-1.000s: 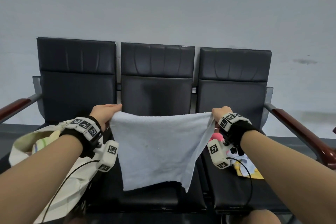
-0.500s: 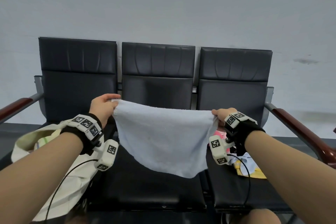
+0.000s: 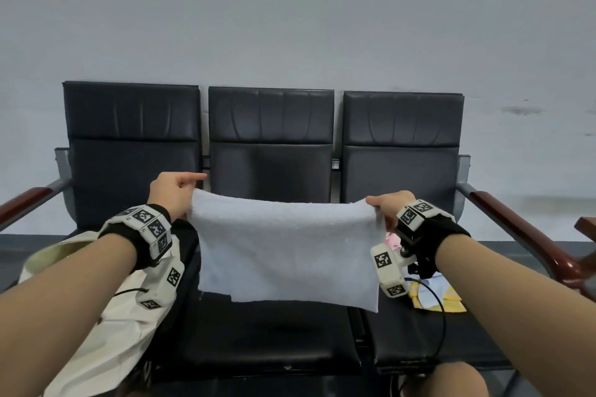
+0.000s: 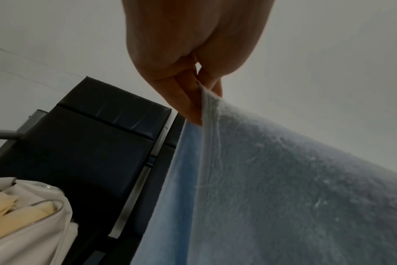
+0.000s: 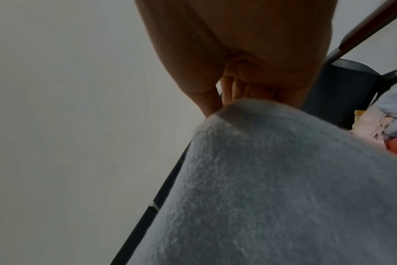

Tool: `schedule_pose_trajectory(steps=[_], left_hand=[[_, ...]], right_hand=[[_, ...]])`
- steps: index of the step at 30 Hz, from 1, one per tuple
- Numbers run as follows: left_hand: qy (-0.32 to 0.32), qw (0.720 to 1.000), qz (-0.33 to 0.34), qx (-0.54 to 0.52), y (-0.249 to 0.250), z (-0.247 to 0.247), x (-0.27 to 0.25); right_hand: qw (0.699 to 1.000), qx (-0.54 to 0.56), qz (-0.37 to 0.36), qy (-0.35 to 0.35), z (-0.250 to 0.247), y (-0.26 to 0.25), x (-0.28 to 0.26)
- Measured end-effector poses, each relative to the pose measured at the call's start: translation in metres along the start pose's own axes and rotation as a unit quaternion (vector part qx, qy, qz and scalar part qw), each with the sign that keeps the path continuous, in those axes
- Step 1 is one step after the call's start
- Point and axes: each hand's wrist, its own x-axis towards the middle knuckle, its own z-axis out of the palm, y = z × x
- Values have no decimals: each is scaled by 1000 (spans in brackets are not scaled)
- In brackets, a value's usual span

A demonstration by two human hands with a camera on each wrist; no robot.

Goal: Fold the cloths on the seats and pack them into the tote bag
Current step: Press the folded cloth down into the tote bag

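Observation:
A pale blue towel hangs folded in half above the middle seat, stretched between both hands. My left hand pinches its top left corner, and the left wrist view shows the fingers clamped on the towel edge. My right hand pinches the top right corner, seen in the right wrist view as fingers over the towel. A cream tote bag lies open on the left seat, under my left forearm. Its rim shows cloth inside.
Several loose cloths, pink, yellow and light blue, lie on the right seat behind my right wrist, also visible as a cloth pile from the right wrist. Wooden-topped armrests flank the black three-seat bench against a grey wall.
The towel hung at full length a second ago. Both hands rose and swung the lower half up, so it now hangs doubled and shorter, with the left hand higher than the right.

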Motion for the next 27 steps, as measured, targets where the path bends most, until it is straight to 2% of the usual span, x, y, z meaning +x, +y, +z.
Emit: schedule_pose_trajectory(steps=[2, 5, 10, 14, 20, 22, 23, 25, 27], left_hand=[[5, 1000, 0, 3, 0, -2, -1], [6, 999, -35, -14, 2, -8, -3], [7, 995, -87, -44, 5, -14, 0], [-36, 985, -154, -66, 3, -15, 5], [-79, 975, -177, -113, -16, -13, 22], [-86, 961, -206, -161, -18, -11, 31], [-89, 952, -219, -194, -18, -10, 38], [-105, 929, -238, -264, -17, -8, 53], [-121, 906, -244, -323, -17, -7, 72]], right_hand=[[1000, 22, 0, -6, -4, 2, -9], [999, 36, 1, -22, -10, -4, -34], [999, 38, -14, -36, -10, -8, -43], [999, 20, -24, -41, -5, -8, -42], [998, -45, 2, -37, 14, -7, -21], [998, -29, 28, -41, 24, -14, -13], [997, -2, 48, -64, 29, -19, -8], [987, 87, 80, -110, 42, -34, 0], [978, 151, 83, -121, 53, -53, 8]])
